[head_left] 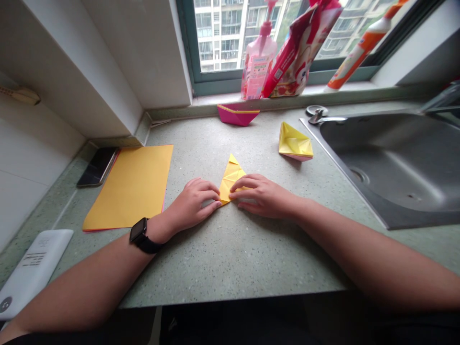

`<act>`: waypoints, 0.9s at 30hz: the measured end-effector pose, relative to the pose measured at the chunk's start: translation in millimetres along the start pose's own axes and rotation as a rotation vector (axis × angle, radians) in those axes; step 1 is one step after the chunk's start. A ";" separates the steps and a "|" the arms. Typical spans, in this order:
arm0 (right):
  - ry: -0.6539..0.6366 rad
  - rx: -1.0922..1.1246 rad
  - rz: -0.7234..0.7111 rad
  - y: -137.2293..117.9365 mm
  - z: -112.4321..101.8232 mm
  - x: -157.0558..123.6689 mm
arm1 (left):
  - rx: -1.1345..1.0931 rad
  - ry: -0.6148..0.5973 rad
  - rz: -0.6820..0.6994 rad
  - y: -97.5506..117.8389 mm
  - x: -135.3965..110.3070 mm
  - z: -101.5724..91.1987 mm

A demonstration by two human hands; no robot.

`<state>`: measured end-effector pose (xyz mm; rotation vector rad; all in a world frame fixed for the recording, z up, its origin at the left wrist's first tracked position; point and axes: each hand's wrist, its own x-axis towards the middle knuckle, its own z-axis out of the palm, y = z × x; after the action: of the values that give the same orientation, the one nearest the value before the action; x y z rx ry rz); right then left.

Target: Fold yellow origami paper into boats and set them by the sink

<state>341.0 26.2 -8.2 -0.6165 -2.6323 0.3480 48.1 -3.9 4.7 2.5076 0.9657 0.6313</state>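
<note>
A folded piece of yellow paper (pixel 230 179) with creases lies on the countertop, its pointed tip away from me. My left hand (pixel 196 201), with a black watch (pixel 139 231) on the wrist, grips the paper's left lower corner between thumb and fingers. From the other side my right hand (pixel 260 194) holds the paper, fingers pressed on its face and covering its right part. Farther off sit a magenta paper boat (pixel 237 116) near the sill and a yellow paper boat (pixel 295 143) to the right.
Yellow paper sheets (pixel 134 184) lie at the left, beside a dark phone (pixel 97 166). A white device (pixel 38 266) rests nearer me. The steel sink (pixel 370 218) is at the right. A pink pump bottle (pixel 258 69), red bag (pixel 302 52) and orange-white bottle (pixel 362 50) line the windowsill.
</note>
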 end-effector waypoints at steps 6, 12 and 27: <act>-0.038 0.066 -0.006 1.9 -1.4 -1.7 | -0.020 0.001 -0.050 -2.0 1.0 1.9; -0.075 0.099 -0.036 0.4 -6.4 -1.7 | -0.016 0.018 -0.116 -6.1 -0.5 5.5; -0.126 0.044 -0.013 -6.6 -10.1 0.7 | -0.012 0.030 -0.136 -3.8 0.1 5.3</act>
<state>342.5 22.2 3.2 -0.5805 -2.7392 0.4529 49.0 -2.2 -1.5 2.4033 1.1293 0.6319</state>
